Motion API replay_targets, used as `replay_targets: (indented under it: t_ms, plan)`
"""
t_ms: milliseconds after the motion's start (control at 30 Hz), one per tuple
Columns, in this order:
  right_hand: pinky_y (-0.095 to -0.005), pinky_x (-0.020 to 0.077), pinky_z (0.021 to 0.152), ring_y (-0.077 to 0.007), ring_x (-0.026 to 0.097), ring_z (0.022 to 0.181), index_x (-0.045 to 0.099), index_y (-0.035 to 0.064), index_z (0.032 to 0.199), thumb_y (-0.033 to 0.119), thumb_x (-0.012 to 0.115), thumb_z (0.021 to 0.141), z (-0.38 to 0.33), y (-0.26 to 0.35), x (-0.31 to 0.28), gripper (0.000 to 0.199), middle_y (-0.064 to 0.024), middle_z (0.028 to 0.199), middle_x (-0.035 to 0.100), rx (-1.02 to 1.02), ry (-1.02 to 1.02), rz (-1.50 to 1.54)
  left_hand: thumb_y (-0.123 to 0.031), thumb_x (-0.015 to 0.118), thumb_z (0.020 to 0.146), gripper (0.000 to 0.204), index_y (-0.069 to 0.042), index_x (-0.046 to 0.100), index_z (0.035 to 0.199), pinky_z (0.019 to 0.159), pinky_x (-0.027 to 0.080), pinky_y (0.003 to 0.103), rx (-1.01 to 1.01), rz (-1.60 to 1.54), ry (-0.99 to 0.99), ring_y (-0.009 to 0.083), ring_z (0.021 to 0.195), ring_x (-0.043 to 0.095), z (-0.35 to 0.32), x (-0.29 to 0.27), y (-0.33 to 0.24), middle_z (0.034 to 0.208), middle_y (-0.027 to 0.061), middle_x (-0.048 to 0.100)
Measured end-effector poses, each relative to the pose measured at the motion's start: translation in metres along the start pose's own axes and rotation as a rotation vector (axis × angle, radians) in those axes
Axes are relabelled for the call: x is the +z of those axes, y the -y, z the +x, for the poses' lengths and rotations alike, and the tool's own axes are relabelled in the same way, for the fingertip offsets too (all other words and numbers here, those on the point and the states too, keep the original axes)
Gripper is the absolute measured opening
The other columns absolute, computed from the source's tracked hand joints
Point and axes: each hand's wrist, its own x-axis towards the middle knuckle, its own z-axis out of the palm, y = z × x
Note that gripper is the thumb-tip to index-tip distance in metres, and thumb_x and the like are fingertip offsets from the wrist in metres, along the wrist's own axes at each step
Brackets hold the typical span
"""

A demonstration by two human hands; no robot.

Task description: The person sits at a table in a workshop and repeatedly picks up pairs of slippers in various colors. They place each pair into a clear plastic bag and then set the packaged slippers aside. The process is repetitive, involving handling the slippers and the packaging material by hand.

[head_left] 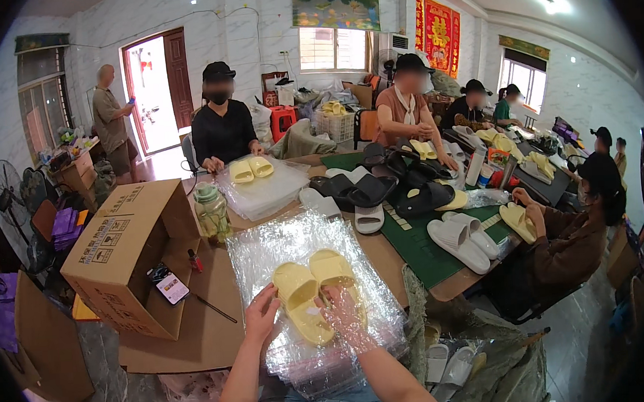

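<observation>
A pair of pale yellow slippers lies side by side, toes away from me, on a stack of clear plastic bags point(251, 253). My left hand point(261, 314) is open, its fingers stretched along the outer edge of the left slipper point(298, 287). Over the footbed of the right slipper point(332, 265) rests my right hand point(341, 314), fingers spread toward the strap. Shiny film glints across this hand and wrist, so it seems to be under the plastic. How far the film covers the slippers, I cannot tell.
Left stands an open cardboard box point(130, 257), with a phone point(171, 286), a thin rod point(216, 308) and a glass jar point(210, 211) near it. Black slippers point(369, 187) and white slippers point(461, 240) crowd the right. Across the table, a co-worker point(223, 126) stands by another bag stack point(262, 193).
</observation>
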Motion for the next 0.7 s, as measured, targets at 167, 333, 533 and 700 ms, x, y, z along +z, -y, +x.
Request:
replay_targets:
  t_ms: [167,333,533,700]
  plan:
    - [-0.0484,0.0511,0.086,-0.0363,0.063,0.098,0.062,0.0036,0.120,0.029,0.071,0.093,-0.002,0.008,-0.004,0.038,-0.0187,0.106,0.064,0.035,0.006,-0.030,-0.007,0.067,0.093,0.037,-0.002,0.066,0.130,0.107,0.048,0.035,0.002,-0.022,0.004,0.0238,0.130,0.058,0.000,0.000,-0.004,0.144,0.0152,0.059]
    - [-0.0462,0.0510,0.083,-0.0327,0.062,0.094,0.060,0.0053,0.119,0.025,0.074,0.092,-0.001,-0.002,0.000,0.036,-0.0157,0.104,0.062,0.000,-0.007,-0.001,-0.006,0.067,0.094,0.037,-0.002,0.066,0.130,0.108,0.048,0.035,0.018,0.000,0.013,0.0243,0.130,0.058,0.001,0.001,-0.004,0.144,0.0149,0.059]
    - [-0.0455,0.0523,0.081,-0.0319,0.063,0.093,0.060,0.0047,0.118,0.024,0.075,0.091,-0.001,0.000,0.003,0.037,-0.0159,0.103,0.062,-0.007,-0.036,0.006,-0.007,0.068,0.094,0.037,-0.003,0.067,0.130,0.109,0.047,0.035,0.013,0.000,0.011,0.0243,0.131,0.057,0.000,-0.001,-0.006,0.144,0.0144,0.059]
    - [-0.0459,0.0522,0.080,-0.0317,0.062,0.091,0.059,0.0052,0.119,0.024,0.075,0.090,-0.003,-0.012,0.007,0.039,-0.0155,0.103,0.062,0.007,-0.029,-0.014,-0.007,0.068,0.094,0.036,-0.003,0.067,0.129,0.110,0.046,0.035,0.030,0.088,0.015,0.0241,0.131,0.057,0.002,0.001,-0.003,0.144,0.0139,0.059]
